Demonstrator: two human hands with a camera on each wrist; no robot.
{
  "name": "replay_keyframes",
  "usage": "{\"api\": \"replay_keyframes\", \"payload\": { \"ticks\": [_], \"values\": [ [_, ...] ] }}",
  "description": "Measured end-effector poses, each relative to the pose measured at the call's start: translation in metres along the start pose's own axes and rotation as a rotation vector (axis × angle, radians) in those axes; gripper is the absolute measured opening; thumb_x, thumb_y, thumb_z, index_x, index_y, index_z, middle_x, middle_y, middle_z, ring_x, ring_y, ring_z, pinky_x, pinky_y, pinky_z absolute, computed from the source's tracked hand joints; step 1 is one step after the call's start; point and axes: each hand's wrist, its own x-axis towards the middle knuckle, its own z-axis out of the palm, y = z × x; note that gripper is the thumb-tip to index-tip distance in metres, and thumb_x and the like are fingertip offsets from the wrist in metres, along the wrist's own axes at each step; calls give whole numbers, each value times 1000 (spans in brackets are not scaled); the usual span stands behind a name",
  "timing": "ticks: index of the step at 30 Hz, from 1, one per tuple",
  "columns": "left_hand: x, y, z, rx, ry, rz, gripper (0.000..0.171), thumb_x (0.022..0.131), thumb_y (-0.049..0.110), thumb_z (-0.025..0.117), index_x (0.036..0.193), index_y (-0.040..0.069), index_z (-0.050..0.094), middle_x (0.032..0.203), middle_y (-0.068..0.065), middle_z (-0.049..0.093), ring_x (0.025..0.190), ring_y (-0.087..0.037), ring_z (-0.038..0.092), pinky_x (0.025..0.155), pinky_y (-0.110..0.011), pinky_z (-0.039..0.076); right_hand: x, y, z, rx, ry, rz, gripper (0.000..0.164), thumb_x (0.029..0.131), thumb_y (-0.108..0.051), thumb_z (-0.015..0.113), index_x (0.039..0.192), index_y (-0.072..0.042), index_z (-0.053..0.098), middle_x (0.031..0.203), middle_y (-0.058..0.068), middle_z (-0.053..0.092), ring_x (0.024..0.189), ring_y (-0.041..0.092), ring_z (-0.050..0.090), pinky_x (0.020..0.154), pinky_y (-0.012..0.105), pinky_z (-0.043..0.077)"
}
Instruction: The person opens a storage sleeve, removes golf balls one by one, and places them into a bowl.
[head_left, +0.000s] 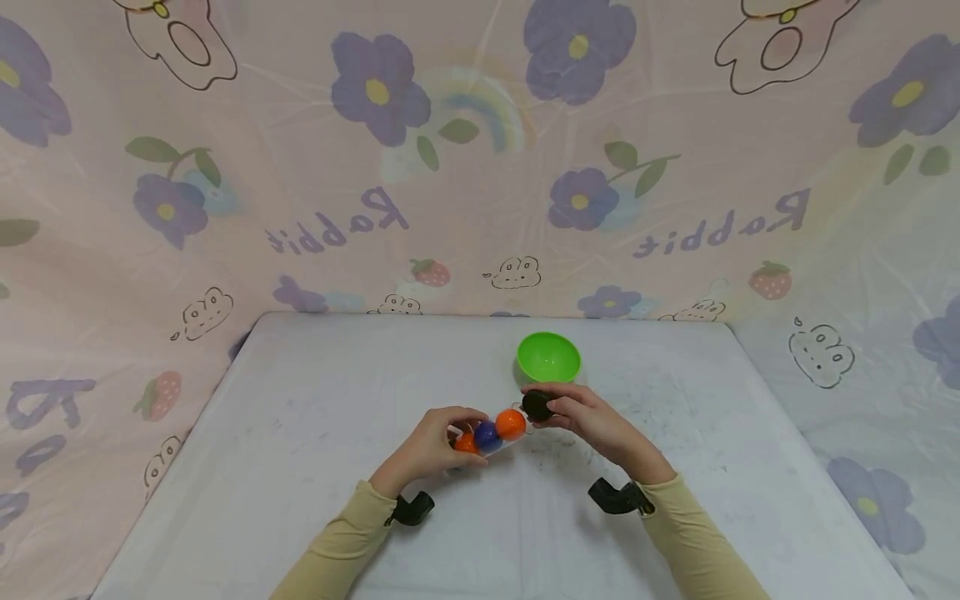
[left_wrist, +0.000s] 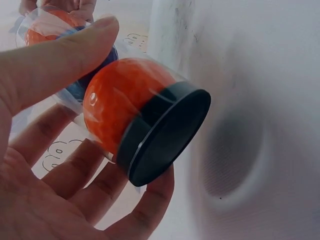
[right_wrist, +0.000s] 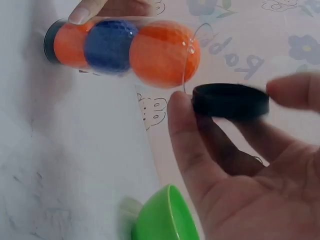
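Observation:
A clear plastic tube [right_wrist: 124,70] holds a blue golf ball [right_wrist: 111,46] between two orange golf balls [right_wrist: 164,54]. My left hand [head_left: 438,442] grips the tube near its bottom, where a black end cap [left_wrist: 170,135] is fitted. The tube lies tilted above the table, its mouth uncovered and pointing toward my right hand [head_left: 592,421]. Between thumb and fingers, my right hand pinches a loose black lid [right_wrist: 231,101] just off the tube's mouth.
Beyond my right hand a green bowl [head_left: 549,358] stands on the white table [head_left: 337,375]. A printed curtain [head_left: 480,183] with flowers and rabbits rises behind the table and along both sides. Each wrist carries a black camera mount [head_left: 617,497].

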Motion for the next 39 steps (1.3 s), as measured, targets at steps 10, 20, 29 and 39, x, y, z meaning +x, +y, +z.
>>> {"api": "replay_keyframes", "payload": {
  "ticks": [10, 20, 29, 39],
  "values": [
    [-2, -1, -1, -12, 9, -37, 53, 71, 24, 87, 119, 19, 65, 105, 10, 63, 94, -12, 57, 79, -31, 51, 3, 1, 5, 167, 44, 66, 42, 103, -7, 28, 138, 17, 34, 138, 36, 35, 111, 33, 58, 93, 41, 46],
    [-10, -3, -11, -31, 54, -51, 51, 72, 26, 86, 119, 20, 65, 107, 9, 63, 95, -14, 57, 80, -33, 51, 6, 6, 4, 168, 55, 106, 43, 105, -13, 31, 135, 17, 37, 122, 32, 55, 109, 35, 60, 92, 41, 47],
    [-20, 7, -25, -61, 163, -95, 51, 72, 11, 85, 119, 13, 64, 110, -3, 64, 98, -25, 58, 83, -47, 49, 13, 22, 3, 140, 81, 166, 41, 104, -12, 36, 133, 17, 39, 125, 32, 53, 112, 35, 58, 93, 42, 46],
    [-28, 37, -40, -95, 212, -119, 50, 73, 7, 83, 119, 7, 64, 107, -7, 65, 98, -27, 59, 84, -48, 48, 26, 39, 9, -3, 160, 218, 40, 100, -14, 49, 125, 16, 50, 117, 24, 60, 101, 27, 65, 87, 36, 51]
  ]
}}
